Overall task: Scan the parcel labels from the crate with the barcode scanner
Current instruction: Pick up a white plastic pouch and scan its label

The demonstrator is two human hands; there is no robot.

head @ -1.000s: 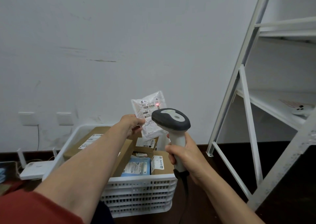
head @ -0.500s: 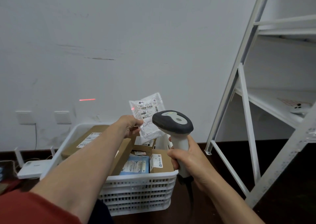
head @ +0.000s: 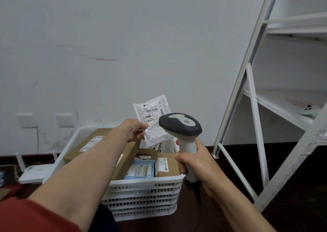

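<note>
While the left hand (head: 134, 129) pinches the small white plastic mailer pouch (head: 153, 120) by its 9 o'clock edge, thumb on the front and fingers behind, the printed label faces the person, tilted a little clockwise. The right hand (head: 194, 167) has its grip wrapped tight round the pale handle of the grey-and-white handheld barcode scanner (head: 180, 126), whose head sits just at 4 o'clock of the pouch and covers its lower corner. No red beam shows on the label, so the read is probably not taken at this instant. To do this well, I would swing the scanner nose toward the barcode near the label's top, at 11 o'clock from the head, hold the pouch flat so the film does not glare, and keep the thumb clear of the bars.

Below both hands stands the white perforated plastic crate (head: 141, 194), on a dark floor as far as I can tell. It holds 2 long brown cardboard boxes (head: 92, 141) at 9 o'clock, a blue-and-white packet (head: 139, 169) in the middle, and a small brown carton (head: 167, 164) at 3 o'clock, each labelled.
</note>
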